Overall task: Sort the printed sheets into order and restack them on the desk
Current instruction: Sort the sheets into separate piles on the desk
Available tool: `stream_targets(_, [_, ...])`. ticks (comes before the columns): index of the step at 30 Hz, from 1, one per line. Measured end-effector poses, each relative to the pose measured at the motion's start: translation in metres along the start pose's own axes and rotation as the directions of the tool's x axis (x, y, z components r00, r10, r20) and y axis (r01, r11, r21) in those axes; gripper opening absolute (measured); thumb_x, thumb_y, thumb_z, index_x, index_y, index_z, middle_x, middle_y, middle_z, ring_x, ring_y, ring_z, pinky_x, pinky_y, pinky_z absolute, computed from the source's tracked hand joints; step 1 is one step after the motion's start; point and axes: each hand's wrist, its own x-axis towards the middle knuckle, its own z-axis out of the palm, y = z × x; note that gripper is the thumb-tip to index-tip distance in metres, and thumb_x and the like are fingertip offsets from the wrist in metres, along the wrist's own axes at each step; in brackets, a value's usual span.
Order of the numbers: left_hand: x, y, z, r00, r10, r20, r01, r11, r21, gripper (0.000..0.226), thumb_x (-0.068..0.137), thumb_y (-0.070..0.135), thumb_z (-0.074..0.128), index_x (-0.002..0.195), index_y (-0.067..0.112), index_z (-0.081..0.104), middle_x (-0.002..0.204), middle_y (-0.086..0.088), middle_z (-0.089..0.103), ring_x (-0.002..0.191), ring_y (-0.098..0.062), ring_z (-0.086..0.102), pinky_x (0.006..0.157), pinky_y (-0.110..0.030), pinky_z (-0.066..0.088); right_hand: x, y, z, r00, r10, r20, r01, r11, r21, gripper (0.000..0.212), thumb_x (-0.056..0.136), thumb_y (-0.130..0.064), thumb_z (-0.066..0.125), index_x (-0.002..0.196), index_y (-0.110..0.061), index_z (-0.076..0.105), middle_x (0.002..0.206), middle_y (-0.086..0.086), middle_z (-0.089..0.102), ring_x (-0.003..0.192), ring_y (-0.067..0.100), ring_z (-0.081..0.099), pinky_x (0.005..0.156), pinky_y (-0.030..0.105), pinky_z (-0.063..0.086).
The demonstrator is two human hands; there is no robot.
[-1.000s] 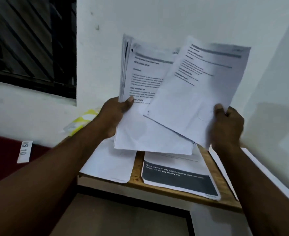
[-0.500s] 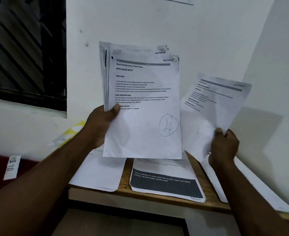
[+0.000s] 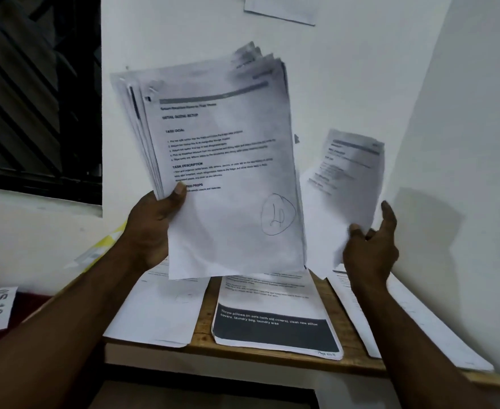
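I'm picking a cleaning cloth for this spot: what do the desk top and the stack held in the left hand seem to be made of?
The desk top looks like light brown wood, matt, possibly veneer: grain streaks show on the bare strip between piles. The stack is thin white paper, matt, with black print: its sheets fan and bend at the corners.

I see my left hand (image 3: 154, 228) holding the stack (image 3: 228, 187) up above the counter (image 3: 204, 335). My right hand (image 3: 369, 249) pinches a single sheet (image 3: 349, 187) just right of the stack. Below them, on the counter, lie a left sheet (image 3: 160, 311), a pile (image 3: 272, 314) in the middle and a right sheet (image 3: 419, 329). The window (image 3: 36, 98) is far left, behind.
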Motion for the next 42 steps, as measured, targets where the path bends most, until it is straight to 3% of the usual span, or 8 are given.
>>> stream_targets(4, [0.001,-0.006,0.002,1.0,0.001,0.007,-0.002,0.997,0.082,0.028,0.105,0.024,0.057,0.131,0.02,0.067,0.122,0.006,0.077,0.112,-0.012,0.073,0.086,-0.021,0.059,-0.007,0.01,0.003,0.97,0.036,0.24,-0.047,0.998,0.037,0.053,0.099,-0.013,0.068,0.145,-0.033,0.051,0.108,-0.002,0.074,0.101,0.025,0.073,0.091,0.043,0.06])
stream_targets(12, [-0.007,-0.032,0.014,0.987,-0.162,0.003,0.16,0.98,0.117,0.043,0.095,0.033,0.068,0.133,0.012,0.068,0.123,-0.011,0.076,0.112,-0.035,0.073,0.098,-0.052,0.058,-0.012,-0.01,0.01,0.84,-0.081,0.536,-0.182,0.889,0.419,0.034,0.104,-0.005,0.059,0.136,-0.017,0.061,0.125,0.009,0.075,0.118,0.033,0.07,0.101,0.044,0.055])
stream_targets(18, [-0.005,-0.035,0.019,0.979,-0.204,0.01,0.203,0.978,0.047,0.034,0.103,0.025,0.062,0.133,0.01,0.067,0.123,-0.01,0.076,0.111,-0.033,0.073,0.094,-0.049,0.059,-0.014,-0.016,0.006,0.776,-0.116,0.62,-0.147,0.923,0.356,0.032,0.106,-0.006,0.056,0.133,-0.021,0.063,0.124,0.01,0.075,0.119,0.037,0.069,0.103,0.048,0.055])
stream_targets(22, [-0.004,-0.041,0.021,0.981,-0.189,-0.031,0.192,0.972,0.138,0.033,0.1,0.03,0.068,0.127,0.012,0.071,0.119,-0.01,0.077,0.109,-0.036,0.073,0.096,-0.052,0.059,-0.024,-0.021,0.005,0.801,-0.09,0.592,-0.119,0.945,0.304,0.034,0.103,-0.014,0.065,0.133,-0.028,0.06,0.11,0.004,0.08,0.101,0.027,0.076,0.087,0.045,0.061])
stream_targets(25, [-0.005,-0.042,0.021,0.985,-0.15,-0.09,0.163,0.973,0.163,0.028,0.1,0.028,0.07,0.124,0.013,0.073,0.112,-0.007,0.079,0.103,-0.033,0.074,0.088,-0.044,0.06,-0.03,-0.019,0.01,0.915,-0.071,0.398,-0.022,0.974,0.223,0.039,0.1,-0.029,0.07,0.135,-0.038,0.054,0.103,-0.004,0.079,0.096,0.017,0.075,0.084,0.039,0.059])
stream_targets(29, [-0.005,-0.035,0.017,0.985,-0.123,-0.121,0.142,0.976,0.167,0.025,0.101,0.025,0.069,0.123,0.012,0.073,0.108,-0.004,0.081,0.095,-0.027,0.077,0.079,-0.039,0.063,-0.037,-0.026,0.018,0.947,-0.105,0.304,0.051,0.983,0.179,0.026,0.093,-0.052,0.073,0.104,-0.03,0.066,0.089,-0.014,0.071,0.087,0.009,0.064,0.081,0.032,0.05])
stream_targets(34, [-0.01,-0.022,0.003,0.987,-0.118,-0.104,0.132,0.982,0.137,0.024,0.1,0.025,0.07,0.12,0.013,0.073,0.112,-0.004,0.08,0.102,-0.026,0.077,0.086,-0.041,0.062,-0.041,-0.03,0.036,0.914,-0.053,0.403,0.026,0.997,0.073,0.026,0.077,-0.036,0.093,0.081,-0.024,0.07,0.083,-0.004,0.073,0.077,0.012,0.066,0.075,0.036,0.053])
stream_targets(42, [-0.018,0.006,-0.039,0.975,-0.13,-0.181,0.153,0.981,0.118,0.032,0.102,0.034,0.065,0.122,0.01,0.071,0.115,-0.009,0.079,0.108,-0.029,0.076,0.097,-0.052,0.06,-0.069,-0.048,0.08,0.931,-0.068,0.358,0.069,0.998,0.01,0.034,0.095,-0.031,0.074,0.073,-0.013,0.056,0.062,-0.006,0.053,0.061,0.015,0.044,0.067,0.033,0.038])
